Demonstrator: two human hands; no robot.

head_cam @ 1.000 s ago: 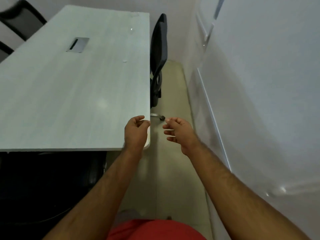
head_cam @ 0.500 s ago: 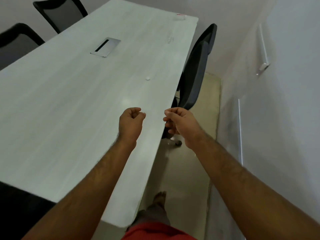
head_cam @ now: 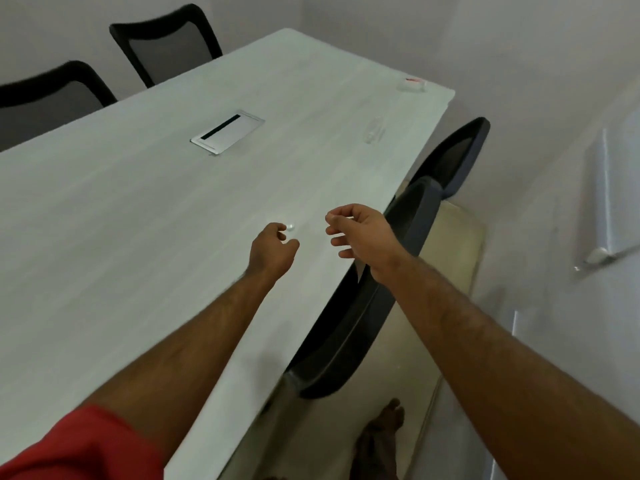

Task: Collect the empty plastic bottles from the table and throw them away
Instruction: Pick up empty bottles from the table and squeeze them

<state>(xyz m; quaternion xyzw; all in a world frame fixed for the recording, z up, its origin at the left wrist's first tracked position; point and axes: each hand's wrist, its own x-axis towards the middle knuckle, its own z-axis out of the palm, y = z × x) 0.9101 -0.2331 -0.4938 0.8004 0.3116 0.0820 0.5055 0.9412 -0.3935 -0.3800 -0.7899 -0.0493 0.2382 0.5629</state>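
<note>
Both hands are empty, fingers loosely curled. The left hand [head_cam: 273,249] hovers over the table [head_cam: 138,237] just beside a small white cap [head_cam: 290,226], and the right hand [head_cam: 360,233] is near the right edge. A clear bottle [head_cam: 374,129] lies farther along that edge, and a second bottle [head_cam: 412,85] sits at the far right corner. Better to step closer past the chair [head_cam: 363,306] than to stretch, then grip each bottle round its middle.
</note>
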